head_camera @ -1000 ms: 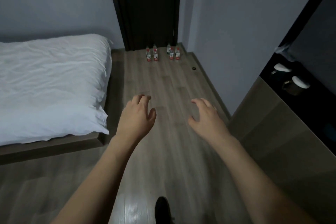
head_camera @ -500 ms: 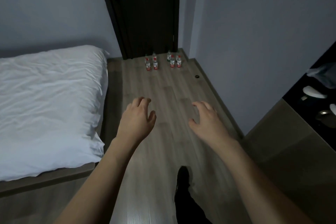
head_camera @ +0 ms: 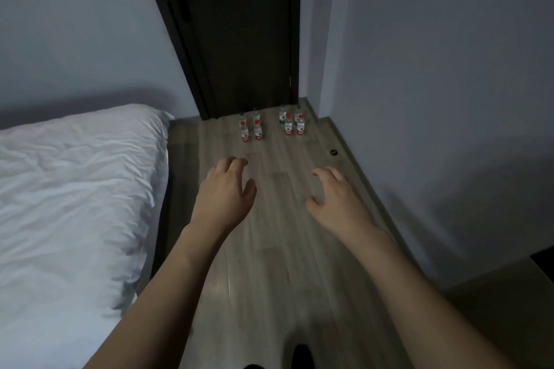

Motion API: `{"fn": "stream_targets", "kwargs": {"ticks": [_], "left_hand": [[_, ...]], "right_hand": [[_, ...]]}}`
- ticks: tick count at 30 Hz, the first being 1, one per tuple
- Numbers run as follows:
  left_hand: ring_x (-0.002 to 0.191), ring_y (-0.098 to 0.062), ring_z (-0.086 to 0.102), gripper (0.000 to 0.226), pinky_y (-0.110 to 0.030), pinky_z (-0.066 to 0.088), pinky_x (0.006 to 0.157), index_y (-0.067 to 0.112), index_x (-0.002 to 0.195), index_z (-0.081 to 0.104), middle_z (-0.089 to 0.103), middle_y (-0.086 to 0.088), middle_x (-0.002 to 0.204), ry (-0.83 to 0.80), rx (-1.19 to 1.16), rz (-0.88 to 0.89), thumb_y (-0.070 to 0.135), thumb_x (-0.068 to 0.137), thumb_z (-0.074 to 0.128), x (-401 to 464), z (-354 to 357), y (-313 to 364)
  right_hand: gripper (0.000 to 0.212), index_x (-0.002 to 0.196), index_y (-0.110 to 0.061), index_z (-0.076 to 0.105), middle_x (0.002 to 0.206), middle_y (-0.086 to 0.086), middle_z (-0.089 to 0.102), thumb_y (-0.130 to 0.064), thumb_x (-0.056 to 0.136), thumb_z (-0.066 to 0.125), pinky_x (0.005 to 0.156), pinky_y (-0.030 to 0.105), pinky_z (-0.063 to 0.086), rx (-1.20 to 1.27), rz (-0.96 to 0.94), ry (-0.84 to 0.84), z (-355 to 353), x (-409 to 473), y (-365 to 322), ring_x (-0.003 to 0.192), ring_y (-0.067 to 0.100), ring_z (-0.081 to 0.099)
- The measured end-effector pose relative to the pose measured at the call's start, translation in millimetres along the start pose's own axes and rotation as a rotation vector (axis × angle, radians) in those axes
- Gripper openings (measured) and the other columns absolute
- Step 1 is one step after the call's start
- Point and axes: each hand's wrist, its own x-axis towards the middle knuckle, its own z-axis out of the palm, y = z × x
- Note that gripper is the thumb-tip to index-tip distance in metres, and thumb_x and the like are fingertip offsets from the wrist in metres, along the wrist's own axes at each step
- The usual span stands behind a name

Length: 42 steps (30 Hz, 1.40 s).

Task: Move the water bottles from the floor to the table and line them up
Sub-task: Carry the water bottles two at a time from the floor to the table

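The water bottles (head_camera: 271, 126) stand upright on the floor (head_camera: 278, 249) at the far end of the room, just before the door (head_camera: 239, 39) — one cluster to the left, another to the right, a gap between them. The bed (head_camera: 75, 204) lies along the left side of the floor; a wall (head_camera: 434, 99) runs along the right. Nearer the camera, the left hand (head_camera: 224, 195) and right hand (head_camera: 335, 201) hover side by side above the floor — well apart from the bottles.
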Motion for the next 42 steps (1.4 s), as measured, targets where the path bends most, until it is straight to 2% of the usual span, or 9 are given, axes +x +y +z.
{"fn": "stream_targets", "kwargs": {"ticks": [10, 14, 20, 23, 34, 42], "left_hand": [[0.123, -0.027, 0.053, 0.046, -0.04, 0.046, 0.101, 0.011, 0.139, 0.05, 0.049, -0.008, 0.142, -0.096, 0.002, -0.021, 0.031, 0.097, 0.054, 146.6, 42.5, -40.4], [0.122, -0.027, 0.053, 0.046, -0.04, 0.048, 0.099, 0.011, 0.138, 0.051, 0.05, -0.008, 0.141, -0.076, -0.008, -0.033, 0.03, 0.097, 0.054, 226.4, 56.4, -71.7], [0.123, -0.027, 0.052, 0.046, -0.039, 0.047, 0.099, 0.012, 0.138, 0.05, 0.05, -0.008, 0.14, -0.06, -0.016, -0.05, 0.032, 0.096, 0.054, 350.9, 57.1, -127.6], [0.122, -0.028, 0.052, 0.046, -0.039, 0.047, 0.098, 0.013, 0.138, 0.05, 0.049, -0.008, 0.141, -0.073, -0.005, -0.062, 0.033, 0.096, 0.054, 400.0, 58.6, -145.7], [0.128, -0.026, 0.049, 0.049, -0.041, 0.046, 0.103, 0.019, 0.143, 0.045, 0.043, -0.004, 0.147, -0.176, 0.067, -0.106, 0.037, 0.098, 0.049, 563.8, 103.4, -205.4], [0.128, -0.026, 0.048, 0.052, -0.038, 0.044, 0.103, 0.021, 0.145, 0.042, 0.042, -0.003, 0.148, -0.217, 0.152, -0.113, 0.039, 0.097, 0.049, 721.0, 123.8, -243.6]], "right_hand": [[0.053, 0.136, -0.014, 0.047, 0.139, 0.004, 0.046, -0.024, 0.086, 0.059, 0.103, 0.031, 0.035, 0.013, 0.043, -0.046, 18.3, 153.2, 19.2, 0.125, 0.022, 0.045], [0.055, 0.139, -0.014, 0.043, 0.142, 0.003, 0.042, -0.025, 0.087, 0.058, 0.104, 0.028, 0.032, -0.018, 0.025, -0.048, 32.5, 238.1, 13.8, 0.129, 0.02, 0.041], [0.057, 0.143, -0.018, 0.038, 0.145, 0.001, 0.038, -0.027, 0.09, 0.056, 0.108, 0.031, 0.032, -0.034, 0.002, -0.082, 42.5, 371.5, -14.2, 0.132, 0.018, 0.038], [0.059, 0.144, -0.019, 0.037, 0.145, 0.0, 0.039, -0.028, 0.089, 0.056, 0.107, 0.031, 0.032, -0.049, -0.017, -0.072, 49.1, 425.5, -24.4, 0.132, 0.019, 0.038], [0.059, 0.14, -0.02, 0.04, 0.141, 0.002, 0.044, -0.03, 0.086, 0.061, 0.107, 0.034, 0.036, -0.057, -0.012, -0.198, 110.2, 627.1, -8.4, 0.13, 0.02, 0.041], [0.058, 0.139, -0.023, 0.041, 0.139, 0.001, 0.046, -0.034, 0.085, 0.06, 0.102, 0.034, 0.035, -0.115, -0.086, -0.171, 134.7, 802.3, -5.2, 0.127, 0.022, 0.042]]}}
